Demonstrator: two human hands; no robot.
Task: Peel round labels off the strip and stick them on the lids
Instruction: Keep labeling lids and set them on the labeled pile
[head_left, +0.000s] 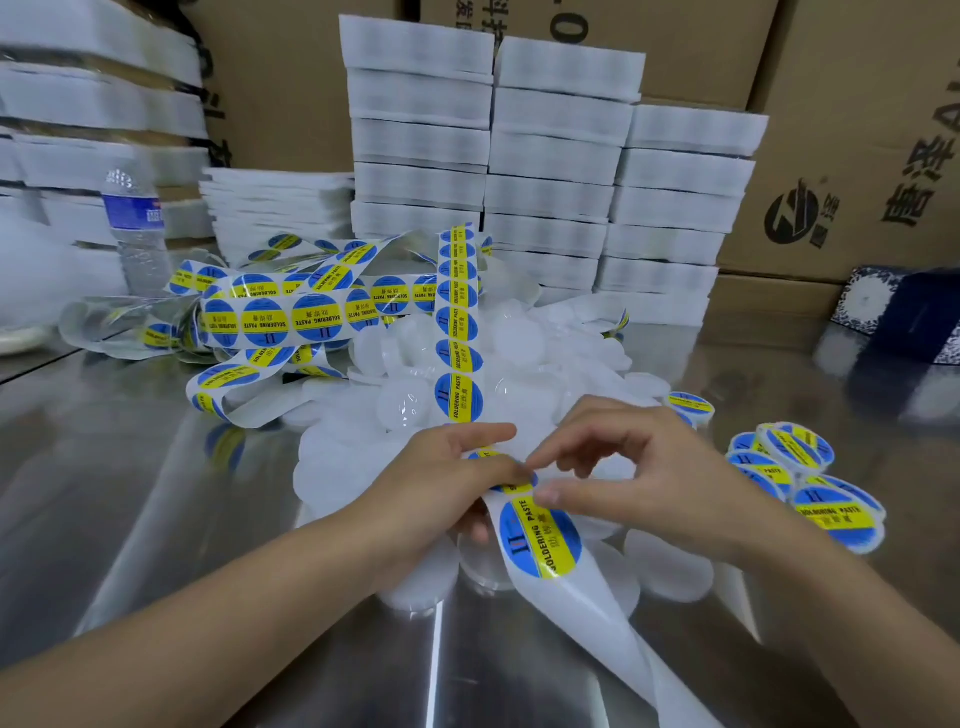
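Fingers of left hand grip the strip, palm down; right hand pinches it just beside.

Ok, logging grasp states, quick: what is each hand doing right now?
Left hand: grips the label strip.
Right hand: thumb and forefinger pinch a round label on that strip.

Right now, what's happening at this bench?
A person is labelling lids by hand on a metal table. The left hand holds the label strip over a heap of bare white lids, while the right hand pinches at the edge of a label with thumb and forefinger, apparently to lift it. Labelled lids sit piled to the right.
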